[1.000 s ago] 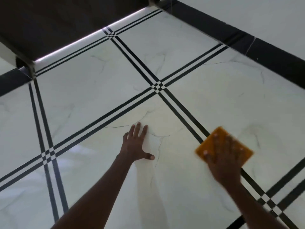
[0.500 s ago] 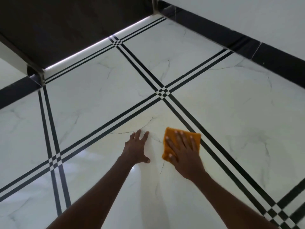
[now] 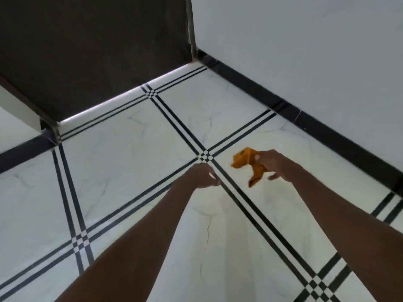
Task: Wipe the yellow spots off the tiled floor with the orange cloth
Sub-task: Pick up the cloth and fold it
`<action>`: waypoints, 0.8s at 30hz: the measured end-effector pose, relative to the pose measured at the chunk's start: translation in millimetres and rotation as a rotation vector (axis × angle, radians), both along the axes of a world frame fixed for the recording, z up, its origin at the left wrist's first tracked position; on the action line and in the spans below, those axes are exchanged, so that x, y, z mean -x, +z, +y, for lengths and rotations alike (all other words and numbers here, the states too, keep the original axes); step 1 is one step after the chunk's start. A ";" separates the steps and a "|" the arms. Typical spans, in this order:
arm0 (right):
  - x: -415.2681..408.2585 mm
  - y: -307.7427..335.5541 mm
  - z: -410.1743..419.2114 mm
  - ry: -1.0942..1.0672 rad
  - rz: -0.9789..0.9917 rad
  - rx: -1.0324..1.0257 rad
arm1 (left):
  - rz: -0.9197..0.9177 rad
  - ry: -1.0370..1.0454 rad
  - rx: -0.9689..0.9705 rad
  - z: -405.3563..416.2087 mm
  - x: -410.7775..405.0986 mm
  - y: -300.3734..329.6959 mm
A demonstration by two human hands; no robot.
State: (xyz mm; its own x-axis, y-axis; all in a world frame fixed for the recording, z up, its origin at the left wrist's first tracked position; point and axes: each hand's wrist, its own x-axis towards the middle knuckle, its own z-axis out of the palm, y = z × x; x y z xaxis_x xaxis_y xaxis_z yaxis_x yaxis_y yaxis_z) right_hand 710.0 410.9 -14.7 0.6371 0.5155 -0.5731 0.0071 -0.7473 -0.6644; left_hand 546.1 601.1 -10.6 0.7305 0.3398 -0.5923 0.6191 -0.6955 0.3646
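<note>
Now, orange cloth [image 3: 247, 165] bunched in right hand [image 3: 275, 165] — left hand [image 3: 201, 176] curled, empty.

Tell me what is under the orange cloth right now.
The orange cloth hangs bunched from the right hand above white tiled floor. No yellow spots show on the tile around it; the patch directly behind the cloth is hidden.

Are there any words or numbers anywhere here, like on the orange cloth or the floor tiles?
No readable text anywhere in this view.
Orange cloth, held in the right hand: a small dark mark shows on it, too blurred to read.
Tiled floor: only black stripes and grey veins, no writing.
White wall and dark panel: blank.
</note>
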 end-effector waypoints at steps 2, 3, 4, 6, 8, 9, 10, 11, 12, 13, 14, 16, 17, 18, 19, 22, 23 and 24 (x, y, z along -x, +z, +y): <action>7.7 88.9 12.9 -0.023 0.056 -0.170 | -0.188 0.135 0.102 -0.7 -7.9 76.5; 12.4 129.7 18.6 -0.016 0.060 -0.216 | -0.290 0.250 0.197 -2.1 -8.8 112.6; 17.4 171.0 22.7 -0.005 0.042 -0.252 | -0.409 0.368 0.309 -3.4 -8.0 150.0; 25.6 261.3 27.0 0.014 -0.022 -0.297 | -0.567 0.486 0.466 -5.1 -3.6 241.2; 36.4 350.3 25.4 0.009 -0.091 -0.325 | -0.658 0.526 0.561 -8.2 4.5 331.4; 42.3 396.9 23.8 -0.004 -0.108 -0.330 | -0.694 0.541 0.599 -10.3 9.8 376.8; 50.8 440.7 20.7 -0.007 -0.122 -0.339 | -0.726 0.548 0.608 -13.0 15.2 416.1; 57.5 490.1 16.2 -0.006 -0.137 -0.359 | -0.751 0.551 0.618 -16.9 20.0 462.6; 65.6 539.5 9.8 -0.002 -0.155 -0.368 | -0.754 0.553 0.636 -23.3 26.8 509.9; 73.0 578.0 4.9 -0.001 -0.189 -0.388 | -0.759 0.558 0.662 -31.0 32.2 548.3; 81.7 625.6 -3.1 0.001 -0.212 -0.401 | -0.748 0.557 0.685 -39.0 39.4 593.0; 94.7 684.5 -12.1 0.007 -0.268 -0.403 | -0.746 0.558 0.717 -53.5 45.7 651.1; 100.8 716.4 -18.0 0.026 -0.287 -0.407 | -0.753 0.568 0.726 -60.7 49.3 682.9; 106.5 741.5 -22.6 0.039 -0.294 -0.419 | -0.760 0.589 0.733 -67.2 51.7 709.3; 110.9 768.6 -29.0 0.043 -0.304 -0.432 | -0.774 0.608 0.733 -74.5 54.0 737.4; 124.6 830.4 -57.2 0.076 -0.293 -0.465 | -0.812 0.709 0.737 -99.0 65.9 801.6; 127.3 845.7 -66.0 0.087 -0.287 -0.480 | -0.844 0.735 0.739 -106.9 69.6 820.3; 127.6 854.8 -72.3 0.076 -0.278 -0.500 | -0.873 0.754 0.737 -112.4 72.2 833.8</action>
State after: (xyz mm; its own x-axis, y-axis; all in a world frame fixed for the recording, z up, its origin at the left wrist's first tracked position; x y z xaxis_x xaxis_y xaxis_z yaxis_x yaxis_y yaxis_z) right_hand 582.4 338.6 840.1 0.6796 0.7307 -0.0649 0.2729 -0.3339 -0.9022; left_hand 473.9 488.8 823.2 0.7360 0.6275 -0.2540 0.1381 0.2281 0.9638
